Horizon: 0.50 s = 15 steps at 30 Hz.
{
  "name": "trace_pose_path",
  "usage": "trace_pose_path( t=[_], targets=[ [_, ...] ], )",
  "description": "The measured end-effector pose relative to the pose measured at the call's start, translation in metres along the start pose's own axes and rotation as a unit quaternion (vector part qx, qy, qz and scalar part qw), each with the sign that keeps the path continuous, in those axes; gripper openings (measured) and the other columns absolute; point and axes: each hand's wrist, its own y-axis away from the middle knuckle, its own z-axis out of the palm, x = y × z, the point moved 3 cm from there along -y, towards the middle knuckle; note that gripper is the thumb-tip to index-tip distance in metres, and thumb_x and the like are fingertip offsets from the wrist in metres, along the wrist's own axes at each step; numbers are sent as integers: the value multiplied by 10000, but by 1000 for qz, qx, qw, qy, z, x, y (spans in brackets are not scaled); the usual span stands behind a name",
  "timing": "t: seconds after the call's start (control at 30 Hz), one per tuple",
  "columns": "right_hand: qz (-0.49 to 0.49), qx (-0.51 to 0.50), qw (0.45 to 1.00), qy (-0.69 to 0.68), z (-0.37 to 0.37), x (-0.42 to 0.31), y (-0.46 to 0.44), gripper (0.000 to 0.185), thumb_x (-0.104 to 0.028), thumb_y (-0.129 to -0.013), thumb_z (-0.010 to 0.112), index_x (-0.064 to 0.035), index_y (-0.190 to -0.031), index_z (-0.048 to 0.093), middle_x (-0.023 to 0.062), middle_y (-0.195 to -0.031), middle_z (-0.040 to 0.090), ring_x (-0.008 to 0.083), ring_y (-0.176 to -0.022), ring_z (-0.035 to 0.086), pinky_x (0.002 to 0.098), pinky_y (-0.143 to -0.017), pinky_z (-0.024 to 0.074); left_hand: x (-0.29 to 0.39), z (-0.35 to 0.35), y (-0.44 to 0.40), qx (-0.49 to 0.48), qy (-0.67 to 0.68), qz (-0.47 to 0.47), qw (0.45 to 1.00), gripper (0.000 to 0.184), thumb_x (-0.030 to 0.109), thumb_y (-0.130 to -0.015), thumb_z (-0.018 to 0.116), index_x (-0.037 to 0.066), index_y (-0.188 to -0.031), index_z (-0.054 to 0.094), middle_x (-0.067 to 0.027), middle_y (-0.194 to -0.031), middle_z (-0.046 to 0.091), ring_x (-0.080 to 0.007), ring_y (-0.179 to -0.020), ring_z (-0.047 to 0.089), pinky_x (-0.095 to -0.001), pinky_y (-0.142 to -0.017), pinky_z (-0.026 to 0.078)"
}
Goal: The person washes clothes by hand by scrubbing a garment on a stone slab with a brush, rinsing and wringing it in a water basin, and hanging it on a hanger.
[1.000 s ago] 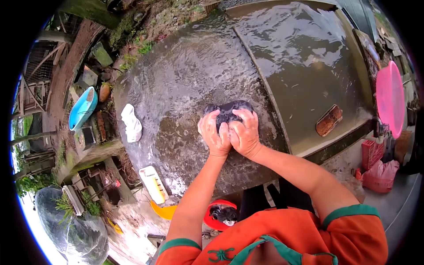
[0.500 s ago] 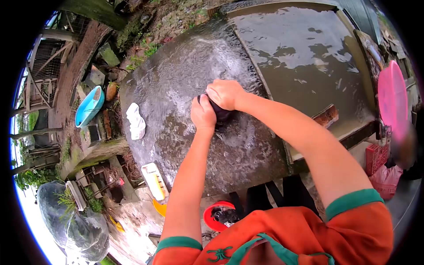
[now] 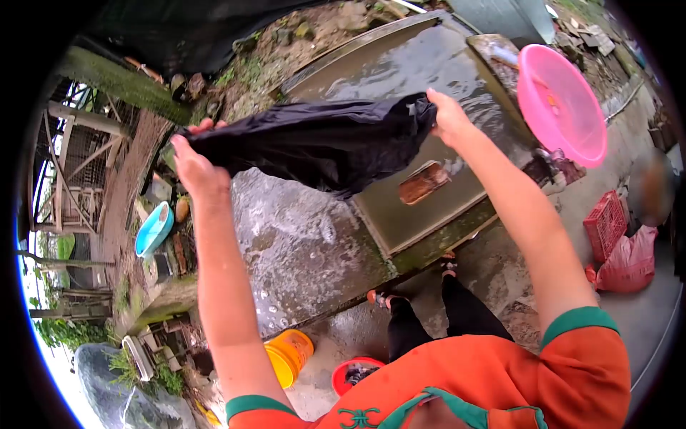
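Note:
A black garment [image 3: 321, 143] is stretched out sideways in the air between my two hands, its cloth shiny and sagging in the middle. My left hand [image 3: 201, 164] grips its left end, with the thumb on the near side. The right end, with a small pale patch, is pinched in my right hand [image 3: 446, 118]. Beneath the cloth lies a wet concrete slab [image 3: 307, 250] with foamy water on it. What kind of garment it is, I cannot tell.
Beyond the slab is a water-filled tank [image 3: 400, 229] with a brick-like block [image 3: 424, 183] in it. A pink basin [image 3: 564, 107] stands at right, near a red crate [image 3: 606, 225]. By my feet are a yellow bucket [image 3: 289, 356] and a red basin [image 3: 343, 375]. A blue tub [image 3: 153, 229] sits left.
The black garment was bunched under both hands on the slab. Now it is lifted and spread wide, hands far apart. My view has shifted, bringing the pink basin and yellow bucket more into sight.

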Motion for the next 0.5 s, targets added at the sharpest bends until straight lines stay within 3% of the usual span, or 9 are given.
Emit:
trace_pose_path(
  t=[0.1, 0.2, 0.23, 0.3, 0.33, 0.37, 0.4, 0.47, 0.5],
  targets=[
    [-83, 68, 992, 61, -14, -69, 6, 277, -268, -948, 434, -38, -968, 587, 44, -936, 622, 149, -811, 588, 314, -739, 484, 35, 67, -4, -18, -36, 45, 998, 365, 365, -972, 318, 18, -1013, 424, -188, -972, 578, -347, -851, 589, -476, -801, 487],
    [-168, 12, 986, 17, -24, -135, -10, 303, -278, -951, 429, -23, -1003, 585, 52, -937, 618, 152, -832, 576, 328, -753, 474, 60, 107, -14, 8, -148, 110, 983, 470, 396, -956, 384, -14, -1182, 422, -210, -1092, 557, -314, -977, 570, -419, -875, 456],
    [-297, 20, 949, 108, -34, -164, -31, 319, -281, -950, 432, -8, -1032, 573, 52, -961, 615, 153, -862, 573, 329, -779, 469, 65, 91, -41, 89, -260, 171, 946, 582, 441, -941, 400, -42, -1266, 403, -234, -1197, 514, -313, -1089, 516, -364, -948, 396],
    [-327, 43, 924, 194, -12, -222, 47, 340, -273, -934, 454, 3, -1119, 525, 86, -1065, 603, 201, -969, 571, 316, -883, 443, 84, 90, -48, 145, -424, 282, 848, 660, 494, -921, 402, -78, -1249, 429, -266, -1262, 462, -355, -1147, 462, -345, -982, 349],
    [-535, 24, 747, 395, -19, -248, 35, 320, -264, -925, 463, -12, -1111, 527, 123, -1034, 603, 242, -948, 575, 329, -842, 445, 91, 90, -45, 156, -464, 321, 811, 675, 509, -916, 400, -87, -1231, 442, -272, -1258, 462, -367, -1134, 469, -348, -975, 356],
    [-717, 98, 480, 496, -28, -266, 28, 300, -254, -916, 473, -28, -1103, 529, 160, -1003, 604, 283, -927, 578, 342, -801, 447, 104, 113, -12, 181, -471, 304, 808, 680, 513, -917, 394, -91, -1226, 445, -277, -1240, 475, -373, -1116, 485, -357, -960, 370],
    [-783, 123, 254, 554, -30, -279, 20, 270, -240, -914, 472, -33, -1074, 537, 192, -955, 603, 316, -902, 578, 363, -766, 448, 106, 118, 3, 196, -429, 313, 824, 657, 497, -922, 404, -94, -1203, 464, -263, -1194, 515, -356, -1072, 517, -359, -935, 389],
    [-679, 142, 417, 588, -27, -293, 22, 280, -177, -875, 458, -120, -1126, 568, 144, -1102, 570, 340, -866, 587, 453, -735, 475, 107, 108, 11, 187, -366, 338, 846, 639, 487, -922, 420, -91, -1189, 477, -237, -1160, 541, -316, -1035, 540, -349, -918, 400],
    [-537, 164, 662, 497, -10, -307, 73, 275, -79, -885, 407, -25, -1112, 552, 202, -973, 590, 356, -850, 585, 421, -752, 483, 107, 95, 6, 177, -328, 328, 868, 635, 482, -920, 434, -91, -1193, 471, -218, -1150, 547, -283, -1008, 551, -335, -906, 414]
  ],
)
